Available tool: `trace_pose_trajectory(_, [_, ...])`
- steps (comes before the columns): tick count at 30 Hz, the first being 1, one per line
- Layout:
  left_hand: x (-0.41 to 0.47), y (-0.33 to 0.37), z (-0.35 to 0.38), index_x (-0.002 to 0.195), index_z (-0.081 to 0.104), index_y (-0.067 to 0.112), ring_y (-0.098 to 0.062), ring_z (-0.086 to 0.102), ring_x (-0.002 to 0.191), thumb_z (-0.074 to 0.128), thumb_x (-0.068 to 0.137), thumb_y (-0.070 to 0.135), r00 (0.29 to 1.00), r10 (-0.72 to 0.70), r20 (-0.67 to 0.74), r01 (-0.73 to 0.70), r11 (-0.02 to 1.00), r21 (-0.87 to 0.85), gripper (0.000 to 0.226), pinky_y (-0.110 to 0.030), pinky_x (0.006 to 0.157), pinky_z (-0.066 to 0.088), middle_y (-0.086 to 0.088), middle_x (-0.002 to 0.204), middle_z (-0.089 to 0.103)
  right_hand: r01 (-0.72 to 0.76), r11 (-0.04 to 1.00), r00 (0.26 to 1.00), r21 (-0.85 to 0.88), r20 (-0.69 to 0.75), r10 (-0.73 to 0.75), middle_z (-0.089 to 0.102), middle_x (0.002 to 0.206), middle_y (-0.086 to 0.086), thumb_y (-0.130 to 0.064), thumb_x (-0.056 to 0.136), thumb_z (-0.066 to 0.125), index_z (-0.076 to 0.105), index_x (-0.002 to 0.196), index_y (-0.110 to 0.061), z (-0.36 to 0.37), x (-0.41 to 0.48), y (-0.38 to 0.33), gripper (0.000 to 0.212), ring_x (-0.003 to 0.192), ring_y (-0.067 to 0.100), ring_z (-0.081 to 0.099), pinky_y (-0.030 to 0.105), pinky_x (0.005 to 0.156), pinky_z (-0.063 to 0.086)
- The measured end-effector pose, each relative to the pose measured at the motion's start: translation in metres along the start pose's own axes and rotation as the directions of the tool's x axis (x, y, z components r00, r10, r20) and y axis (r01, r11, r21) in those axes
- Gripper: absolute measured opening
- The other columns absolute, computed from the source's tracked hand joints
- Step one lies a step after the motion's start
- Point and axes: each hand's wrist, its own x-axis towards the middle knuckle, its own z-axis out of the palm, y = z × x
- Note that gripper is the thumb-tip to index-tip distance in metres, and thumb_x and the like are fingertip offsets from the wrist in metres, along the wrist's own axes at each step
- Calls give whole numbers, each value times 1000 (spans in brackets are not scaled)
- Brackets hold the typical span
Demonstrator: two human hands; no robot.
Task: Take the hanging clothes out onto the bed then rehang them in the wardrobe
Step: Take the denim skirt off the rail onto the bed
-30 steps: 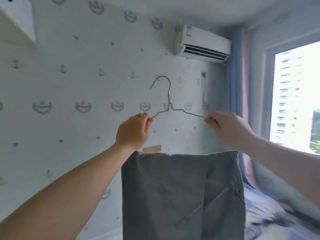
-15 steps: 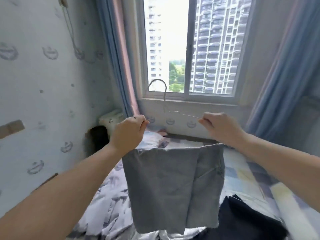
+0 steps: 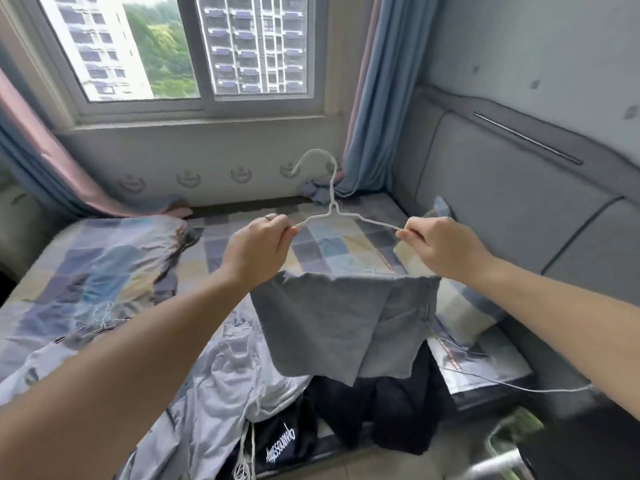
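– Progress so far: what can be judged?
– The taking-out half is judged to be under way. A white wire hanger (image 3: 331, 216) is pinched at both shoulders, its left end by the left hand (image 3: 256, 247) and its right end by the right hand (image 3: 445, 247), with fingers closed on the wire. A grey garment (image 3: 343, 323) is draped from it and held in the air at the frame's centre, over the bed (image 3: 86, 278).
– What is already laid out?
– Dark clothes (image 3: 391, 410) are heaped at lower centre, a pale grey garment (image 3: 221, 375) is spread to their left, and a black piece with white lettering (image 3: 280, 445) is seen at the bottom edge. These are taken as already out.
– What is left?
– The grey garment is yet to be set down, and all the rehanging is judged undone. The wardrobe is not shown.
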Motion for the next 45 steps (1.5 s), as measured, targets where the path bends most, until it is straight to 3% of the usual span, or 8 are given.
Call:
trace_pose_trajectory(5, [38, 22, 50, 93, 59, 12, -30, 57, 83, 41, 105, 37, 993, 85, 79, -80, 995, -60, 33, -37, 62, 44, -3, 94, 62, -124, 992, 992, 6, -4, 124, 48, 58, -14, -35, 100, 49, 46, 69, -31, 0, -21, 46, 32, 56, 11, 48, 26, 49, 28])
trace_pose_trajectory(8, [55, 33, 84, 94, 59, 13, -28, 58, 85, 41, 105, 38, 988, 100, 119, -90, 992, -84, 32, -35, 62, 41, -2, 94, 62, -192, 981, 981, -24, 33, 193, 50, 59, -11, -40, 99, 47, 51, 72, -21, 9, -26, 77, 33, 58, 18, 51, 30, 51, 32])
trace_pose_trajectory(13, [76, 42, 155, 94, 59, 13, -26, 60, 83, 40, 105, 38, 969, 118, 219, -97, 990, -101, 34, -38, 63, 50, 0, 92, 62, -256, 966, 960, -44, 101, 260, 59, 66, -3, -41, 98, 48, 44, 69, -27, 47, -22, 135, 33, 65, 23, 56, 36, 55, 45])
trace_pose_trajectory(21, [113, 46, 285, 89, 57, 11, -29, 54, 87, 43, 105, 36, 912, -72, 403, 132, 984, -121, 33, -41, 69, 47, 1, 88, 52, -328, 945, 886, 1, 346, 308, 51, 69, -8, -42, 100, 46, 43, 72, -32, 133, 16, 242, 30, 67, 22, 50, 31, 53, 30])
trace_pose_trajectory(30, [122, 32, 439, 93, 64, 20, -22, 56, 91, 50, 101, 40, 775, -319, 546, 379, 925, 3, 25, -33, 68, 36, 5, 92, 56, -486, 866, 780, 114, 503, 372, 58, 95, 1, -35, 101, 48, 61, 92, -18, 275, 45, 352, 23, 83, 23, 52, 35, 69, 38])
trace_pose_trajectory(34, [123, 25, 510, 92, 65, 17, -27, 56, 90, 50, 101, 36, 724, -385, 572, 448, 893, 34, 26, -35, 70, 37, -2, 92, 59, -576, 806, 742, 136, 501, 446, 57, 97, 3, -30, 100, 49, 61, 93, -17, 342, 53, 392, 20, 90, 27, 55, 41, 79, 47])
trace_pose_trajectory(39, [148, 14, 590, 103, 68, 17, -30, 57, 99, 52, 100, 36, 718, -380, 584, 435, 899, 50, 25, -42, 82, 47, -6, 102, 61, -596, 801, 744, 63, 420, 520, 59, 105, 7, -26, 99, 49, 62, 98, -16, 411, 64, 441, 17, 98, 34, 54, 42, 84, 44])
trace_pose_trajectory(45, [187, -1, 681, 112, 63, 15, -35, 53, 110, 50, 101, 34, 712, -401, 577, 447, 892, 69, 25, -41, 88, 42, -12, 115, 60, -661, 744, 713, 97, 393, 581, 57, 114, 10, -25, 100, 45, 61, 104, -13, 483, 88, 495, 20, 107, 33, 50, 42, 88, 44])
